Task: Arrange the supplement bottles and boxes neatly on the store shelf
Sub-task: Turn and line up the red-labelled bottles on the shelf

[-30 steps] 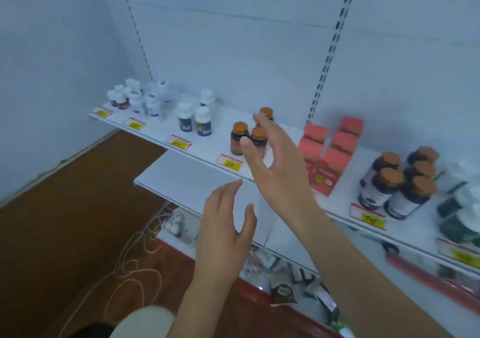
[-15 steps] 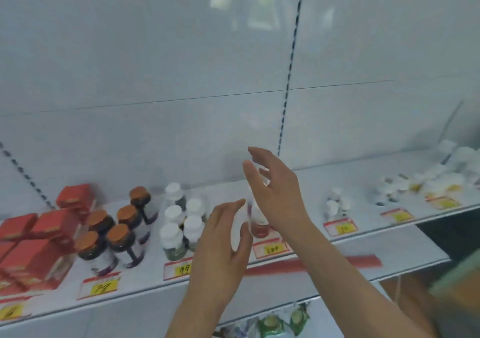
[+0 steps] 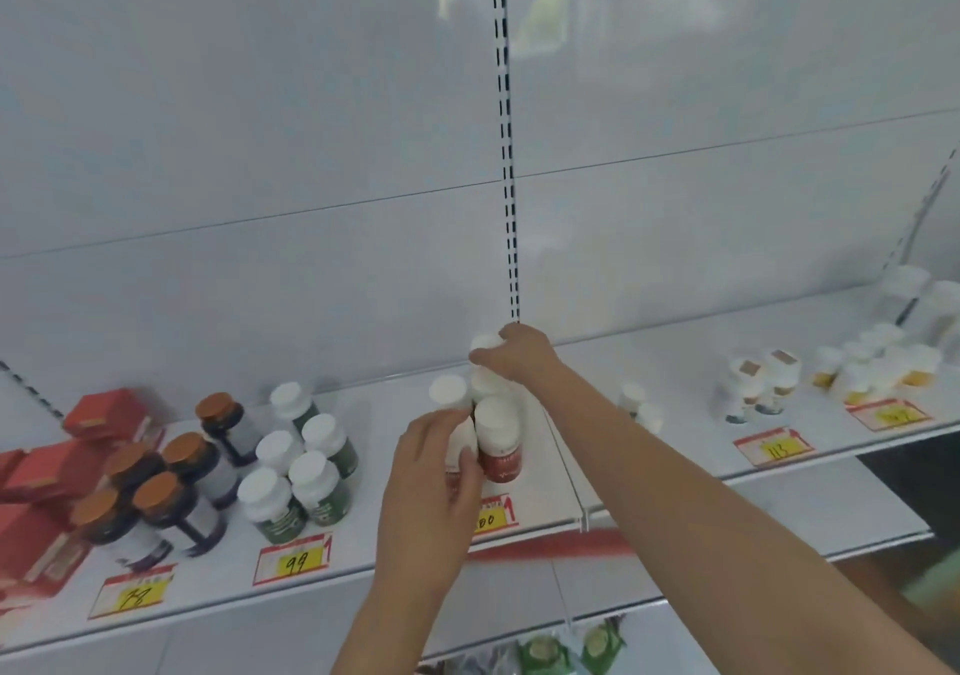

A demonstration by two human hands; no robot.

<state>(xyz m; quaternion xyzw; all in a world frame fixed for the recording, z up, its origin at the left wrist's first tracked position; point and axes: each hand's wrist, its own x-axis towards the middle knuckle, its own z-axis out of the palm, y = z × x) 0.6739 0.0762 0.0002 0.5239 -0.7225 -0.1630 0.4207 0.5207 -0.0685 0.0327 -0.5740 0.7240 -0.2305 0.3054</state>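
A cluster of white-capped bottles with red labels (image 3: 497, 440) stands mid-shelf on the white store shelf (image 3: 566, 498). My left hand (image 3: 434, 477) grips the front-left bottle of this cluster, fingers curled round its body. My right hand (image 3: 519, 352) reaches to the back of the cluster and holds the cap of the rear bottle (image 3: 484, 343). Another white cap (image 3: 448, 391) shows between the two hands.
Green-label white-capped bottles (image 3: 298, 472), orange-capped dark bottles (image 3: 156, 492) and red boxes (image 3: 47, 477) stand to the left. Small white bottles (image 3: 758, 383) sit to the right. Yellow price tags (image 3: 293, 560) line the shelf edge. Packets (image 3: 566, 648) lie on the lower shelf.
The view has swung right along the shelf. Both hands moved forward from open air onto the red-label bottles, the left closing on the front one and the right on the rear one.
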